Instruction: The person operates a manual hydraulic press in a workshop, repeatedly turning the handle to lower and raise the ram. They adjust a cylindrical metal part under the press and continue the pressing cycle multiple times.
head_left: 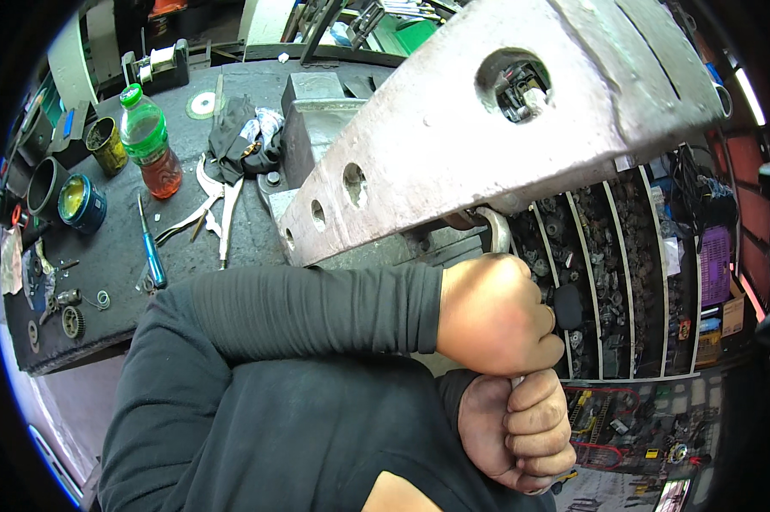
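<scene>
Left hand [496, 316]: fisted tight around the upper part of a metal handle [498, 230], dark sleeve drawn down to the wrist.
Right hand [522, 431]: clenched just below the left, touching it, on the lower end of the same handle; what the handle belongs to is hidden behind the fists.
Handle: curves up and disappears under the long grey steel bar [487, 128] with a row of holes, which slants over the vise [317, 119] near the counter's right edge.
Doing it well: my judgement is to keep both fists stacked close, pull evenly along one line, elbows in, and keep the head clear of the bar's underside.
Counter [120, 256]: pliers [201, 213], a blue screwdriver [152, 247], a green-topped bottle [150, 141] and small tins toward the left edge.
</scene>
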`<action>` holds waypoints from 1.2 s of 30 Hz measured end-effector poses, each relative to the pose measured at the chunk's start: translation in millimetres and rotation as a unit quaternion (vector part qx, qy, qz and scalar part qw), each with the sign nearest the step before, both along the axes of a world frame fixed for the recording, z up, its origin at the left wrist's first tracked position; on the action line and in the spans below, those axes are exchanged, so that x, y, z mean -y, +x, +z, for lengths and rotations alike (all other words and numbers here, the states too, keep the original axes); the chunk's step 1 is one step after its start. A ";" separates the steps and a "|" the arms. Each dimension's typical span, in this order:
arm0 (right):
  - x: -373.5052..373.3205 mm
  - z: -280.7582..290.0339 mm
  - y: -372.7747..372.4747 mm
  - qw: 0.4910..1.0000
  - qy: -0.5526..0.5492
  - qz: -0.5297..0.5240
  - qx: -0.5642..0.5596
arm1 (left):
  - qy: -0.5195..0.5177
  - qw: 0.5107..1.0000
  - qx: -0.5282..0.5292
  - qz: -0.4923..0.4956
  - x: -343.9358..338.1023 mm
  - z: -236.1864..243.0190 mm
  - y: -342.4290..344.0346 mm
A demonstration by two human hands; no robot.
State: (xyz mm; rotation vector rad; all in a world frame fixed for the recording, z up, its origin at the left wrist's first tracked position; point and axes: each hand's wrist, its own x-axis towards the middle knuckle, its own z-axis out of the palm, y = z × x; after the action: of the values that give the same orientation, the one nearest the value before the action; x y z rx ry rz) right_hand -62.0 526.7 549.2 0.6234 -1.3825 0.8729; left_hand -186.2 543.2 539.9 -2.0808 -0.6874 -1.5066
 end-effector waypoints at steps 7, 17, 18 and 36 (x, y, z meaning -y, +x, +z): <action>-8.2 7.6 -7.2 0.994 0.075 0.081 0.026 | 0.012 1.000 0.009 0.008 1.1 1.1 1.5; -0.1 22.9 2.8 0.999 -0.025 0.004 0.036 | -0.019 0.999 0.036 0.023 1.5 10.4 3.5; -0.8 24.8 2.4 0.999 -0.028 0.003 0.037 | -0.027 0.999 0.034 0.023 1.5 11.6 3.4; -23.0 2.1 20.5 0.999 0.012 0.043 -0.021 | 0.041 0.996 0.027 0.068 -7.0 1.5 21.9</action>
State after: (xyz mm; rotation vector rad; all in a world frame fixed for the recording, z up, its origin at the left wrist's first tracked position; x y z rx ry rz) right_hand -41.4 549.7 551.3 0.7195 -1.3387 0.9082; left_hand -164.3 550.2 541.4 -1.8998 -0.7586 -1.4936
